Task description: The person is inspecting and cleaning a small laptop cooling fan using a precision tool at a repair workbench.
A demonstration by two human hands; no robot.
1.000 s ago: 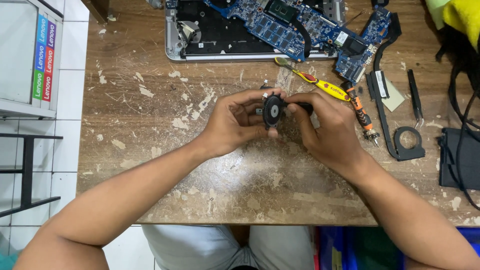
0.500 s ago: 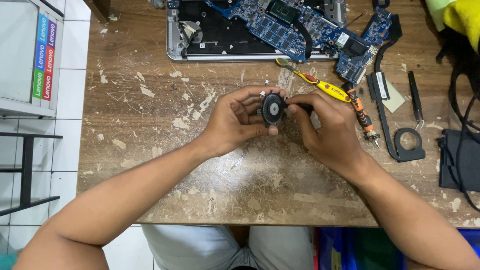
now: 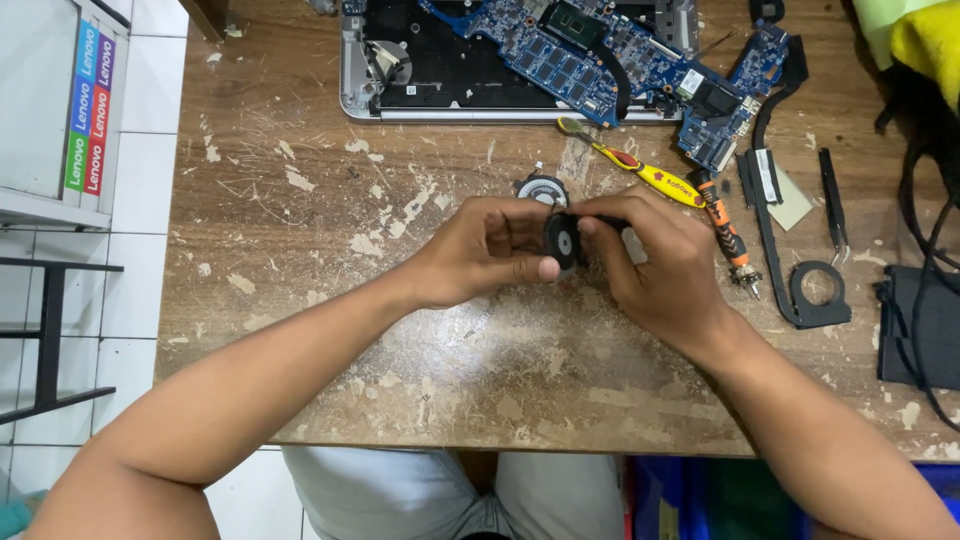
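Fingers of both our hands pinch a small black fan rotor [image 3: 561, 241] above the scarred wooden table [image 3: 300, 260]. Our left hand [image 3: 480, 250] closes on its near side, thumb under the disc; our right hand [image 3: 655, 265] grips the far edge from above. Behind them lies the round fan housing [image 3: 541, 189]. We see the opened laptop shell [image 3: 420, 70] holding a blue circuit board [image 3: 570, 55], and a yellow screwdriver [image 3: 650, 176] beside it.

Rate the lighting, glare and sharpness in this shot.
Head view: even, soft light; faint shadows under the left hand and right hand; no harsh glare on the table; black fan and circuit board look sharp, without motion blur.
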